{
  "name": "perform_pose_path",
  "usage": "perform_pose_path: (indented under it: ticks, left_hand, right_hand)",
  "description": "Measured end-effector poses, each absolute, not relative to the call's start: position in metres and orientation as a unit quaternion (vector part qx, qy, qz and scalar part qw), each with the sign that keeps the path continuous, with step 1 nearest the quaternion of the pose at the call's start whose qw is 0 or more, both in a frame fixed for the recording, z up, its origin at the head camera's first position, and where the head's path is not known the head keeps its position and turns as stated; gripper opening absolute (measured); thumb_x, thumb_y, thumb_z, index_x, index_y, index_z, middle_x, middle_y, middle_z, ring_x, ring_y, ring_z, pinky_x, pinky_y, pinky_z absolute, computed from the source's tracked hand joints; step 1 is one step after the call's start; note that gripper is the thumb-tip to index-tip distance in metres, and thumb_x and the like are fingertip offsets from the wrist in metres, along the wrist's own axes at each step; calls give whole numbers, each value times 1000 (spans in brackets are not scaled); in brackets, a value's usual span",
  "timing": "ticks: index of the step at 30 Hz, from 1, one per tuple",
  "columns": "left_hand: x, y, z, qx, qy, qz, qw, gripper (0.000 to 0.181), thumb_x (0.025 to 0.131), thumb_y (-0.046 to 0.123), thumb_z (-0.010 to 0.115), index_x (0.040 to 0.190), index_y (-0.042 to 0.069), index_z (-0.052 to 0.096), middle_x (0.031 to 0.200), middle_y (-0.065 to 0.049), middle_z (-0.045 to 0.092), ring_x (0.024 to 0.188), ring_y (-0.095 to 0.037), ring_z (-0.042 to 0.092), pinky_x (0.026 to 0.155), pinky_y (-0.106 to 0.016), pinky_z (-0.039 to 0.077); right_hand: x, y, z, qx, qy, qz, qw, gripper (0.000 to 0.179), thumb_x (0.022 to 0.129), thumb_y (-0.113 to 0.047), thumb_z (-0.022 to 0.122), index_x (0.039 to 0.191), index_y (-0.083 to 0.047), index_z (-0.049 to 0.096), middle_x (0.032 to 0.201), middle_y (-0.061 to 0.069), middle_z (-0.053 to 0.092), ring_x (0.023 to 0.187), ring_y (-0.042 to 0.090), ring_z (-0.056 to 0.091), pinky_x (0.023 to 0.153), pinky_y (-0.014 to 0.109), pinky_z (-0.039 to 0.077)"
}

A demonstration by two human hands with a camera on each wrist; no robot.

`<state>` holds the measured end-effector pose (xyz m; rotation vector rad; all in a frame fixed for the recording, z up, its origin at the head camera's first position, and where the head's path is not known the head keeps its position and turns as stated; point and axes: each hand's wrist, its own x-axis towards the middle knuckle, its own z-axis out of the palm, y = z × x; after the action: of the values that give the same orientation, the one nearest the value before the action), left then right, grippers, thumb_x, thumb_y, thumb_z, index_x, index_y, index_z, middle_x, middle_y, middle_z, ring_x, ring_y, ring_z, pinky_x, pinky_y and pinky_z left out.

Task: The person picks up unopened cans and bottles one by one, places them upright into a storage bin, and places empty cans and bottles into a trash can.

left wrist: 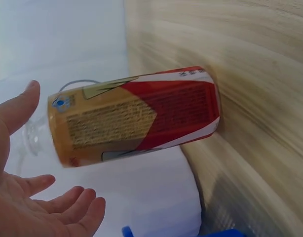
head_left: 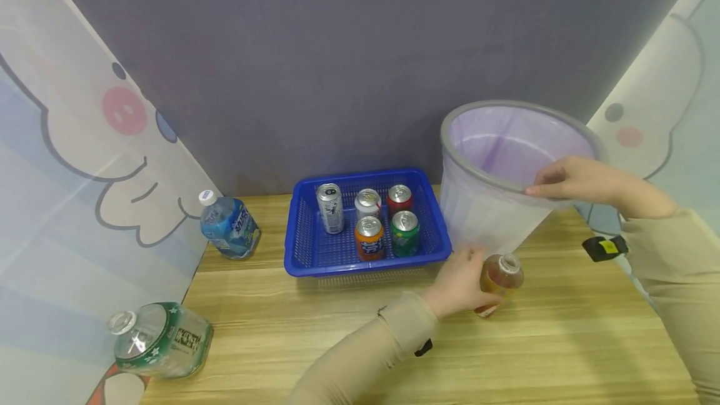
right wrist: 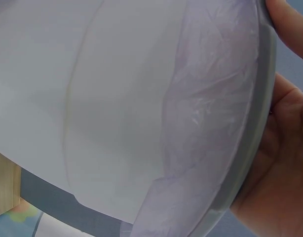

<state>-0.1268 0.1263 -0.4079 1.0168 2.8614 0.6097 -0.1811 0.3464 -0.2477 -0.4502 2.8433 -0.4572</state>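
My left hand [head_left: 458,283] is beside a clear plastic bottle [head_left: 500,280] with a red and gold label, which stands upright on the table. In the left wrist view, the fingers and thumb of that hand [left wrist: 48,197] are spread around the neck side of the bottle [left wrist: 136,116], with a gap between them. My right hand [head_left: 590,186] holds the grey rim of a white trash bin [head_left: 478,224] lined with a thin purple bag. The rim [right wrist: 262,98] partly hides its fingers in the right wrist view.
A blue plastic basket [head_left: 295,230] with several drink cans stands at the back middle, left of the bin. A blue-labelled bottle [head_left: 230,224] stands at the left, and a large clear bottle with a green label [head_left: 163,339] nearer the front. A grey wall rises behind.
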Motion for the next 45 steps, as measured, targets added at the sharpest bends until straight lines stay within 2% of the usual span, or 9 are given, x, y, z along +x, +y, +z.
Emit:
perform_pose_path:
  ticks: [6, 12, 18, 24, 31, 38, 42, 45]
  left_hand:
    - [-125, 137, -413, 338, 923, 181, 14, 79, 68, 66, 72, 127, 19, 48, 115, 6, 57, 107, -8, 55, 91, -22, 45]
    - [-125, 142, -414, 337, 922, 187, 33, 76, 69, 63, 73, 125, 19, 48, 113, 7, 57, 105, -7, 55, 88, -18, 46]
    - [-126, 143, -415, 335, 923, 186, 39, 77, 71, 60, 74, 128, 16, 46, 114, 8, 57, 107, -6, 54, 92, -16, 43]
    - [-127, 143, -417, 344, 919, 189, 28, 66, 71, 58, 75, 118, 18, 50, 106, 10, 59, 100, -3, 55, 88, -14, 42]
    - [-128, 146, -418, 345, 919, 187, 24, 70, 72, 57, 74, 124, 18, 49, 111, 12, 59, 103, -2, 55, 92, -13, 40]
    - [-129, 147, -420, 358, 913, 194, 20, 56, 74, 53, 75, 115, 24, 53, 104, 16, 61, 97, 0, 56, 89, -12, 38]
    - [-130, 147, -419, 355, 911, 206, 24, 54, 74, 51, 76, 115, 24, 53, 104, 16, 62, 95, 0, 57, 87, -11, 39]
    - [-131, 146, -420, 348, 908, 230, 31, 53, 72, 49, 78, 112, 23, 53, 102, 14, 64, 89, 1, 59, 77, -9, 42]
  right_hand:
    - [-182, 347, -249, -152, 970, -157, 111, 22, 93, -31, 58, 80, -15, 65, 75, -4, 61, 70, 7, 51, 65, 29, 43]
    - [-181, 346, -248, -147, 971, -154, 108, 21, 92, -31, 59, 80, -15, 66, 75, -4, 60, 70, 6, 50, 65, 28, 43]
    - [-181, 343, -248, -150, 970, -158, 108, 23, 92, -32, 59, 78, -15, 65, 70, -3, 57, 67, 7, 49, 62, 26, 41]
    - [-180, 344, -249, -157, 969, -163, 100, 24, 92, -32, 59, 74, -16, 63, 66, -3, 53, 64, 7, 47, 60, 25, 40]
    - [-179, 344, -249, -158, 970, -158, 94, 23, 91, -31, 59, 74, -16, 62, 65, -4, 52, 63, 6, 46, 59, 24, 39]
    - [-178, 345, -250, -157, 969, -168, 92, 25, 91, -31, 60, 71, -16, 60, 62, -6, 47, 60, 5, 43, 57, 23, 37]
    - [-177, 345, -250, -159, 969, -168, 88, 26, 91, -31, 60, 70, -16, 59, 61, -6, 46, 59, 5, 42, 56, 23, 36]
    - [-177, 345, -249, -159, 969, -168, 88, 25, 91, -31, 61, 71, -16, 60, 63, -5, 48, 61, 5, 43, 57, 23, 36]
